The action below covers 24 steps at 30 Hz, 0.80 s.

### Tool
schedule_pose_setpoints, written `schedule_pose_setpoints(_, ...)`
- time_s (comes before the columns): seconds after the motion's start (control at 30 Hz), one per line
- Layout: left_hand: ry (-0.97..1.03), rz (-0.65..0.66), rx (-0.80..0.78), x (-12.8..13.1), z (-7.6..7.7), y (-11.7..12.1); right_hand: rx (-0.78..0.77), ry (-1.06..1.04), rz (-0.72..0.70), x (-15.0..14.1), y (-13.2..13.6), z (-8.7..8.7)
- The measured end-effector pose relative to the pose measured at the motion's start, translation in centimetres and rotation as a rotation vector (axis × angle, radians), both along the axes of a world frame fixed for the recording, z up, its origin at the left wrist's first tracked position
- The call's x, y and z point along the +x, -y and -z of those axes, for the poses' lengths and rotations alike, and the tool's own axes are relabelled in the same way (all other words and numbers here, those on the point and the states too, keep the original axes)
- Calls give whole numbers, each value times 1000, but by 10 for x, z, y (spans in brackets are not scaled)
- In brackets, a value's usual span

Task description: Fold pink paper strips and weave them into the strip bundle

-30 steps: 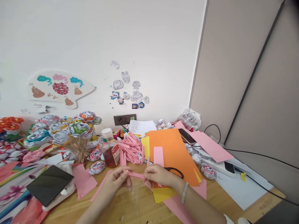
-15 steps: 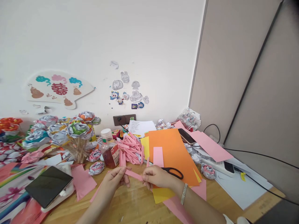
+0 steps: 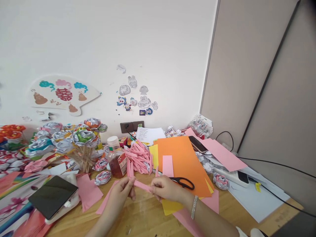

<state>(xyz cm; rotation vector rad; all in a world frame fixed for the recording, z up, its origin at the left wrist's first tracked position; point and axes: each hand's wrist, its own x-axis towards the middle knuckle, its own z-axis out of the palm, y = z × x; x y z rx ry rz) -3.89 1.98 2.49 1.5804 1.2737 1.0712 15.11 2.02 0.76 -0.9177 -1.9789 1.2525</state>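
A narrow pink paper strip point(image 3: 142, 186) stretches between my two hands above the wooden table. My left hand point(image 3: 122, 191) pinches its left end between thumb and fingers. At the strip's right end, my right hand point(image 3: 166, 188) is closed on the paper, its fingertips partly hidden. Just beyond the hands lies a heap of folded pink paper strips point(image 3: 139, 156). Black-handled scissors point(image 3: 184, 182) rest beside my right hand, their blades mostly covered. A wider pink paper piece point(image 3: 168, 165) lies on the orange paper point(image 3: 182, 151).
A bottle of reddish-brown liquid point(image 3: 117, 164) stands behind my left hand. Paper flowers on sticks point(image 3: 85, 138) crowd the left, near a dark tablet point(image 3: 53, 197). A phone point(image 3: 197, 144), a white power strip point(image 3: 230, 175) and black cables point(image 3: 274, 197) are at the right.
The view has shifted very slightly. My left hand has tilted a little, its thumb lying along the strip; both hands keep their hold on it.
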Motion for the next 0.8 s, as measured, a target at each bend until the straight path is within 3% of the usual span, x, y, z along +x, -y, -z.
schedule_pose_setpoints(0.17, -33, 11, 39, 3, 0, 4, -107, -68, -21, -4, -1, 5)
schedule_pose_setpoints(0.27, -82, -8, 80, 5, -1, 8, -91, -18, -38, -6, 0, 5)
schedule_pose_setpoints(0.43, 39, -1, -5, 6, 0, 9, -14, 15, 47, -7, -2, 6)
schedule_pose_setpoints(0.7, 130, -98, -58, 4, 4, 2, 17, -30, 53, -1, -5, 4)
schedule_pose_setpoints(0.8, 155, -116, -58, 3, 9, -1, -43, -72, 12, -2, -6, 5)
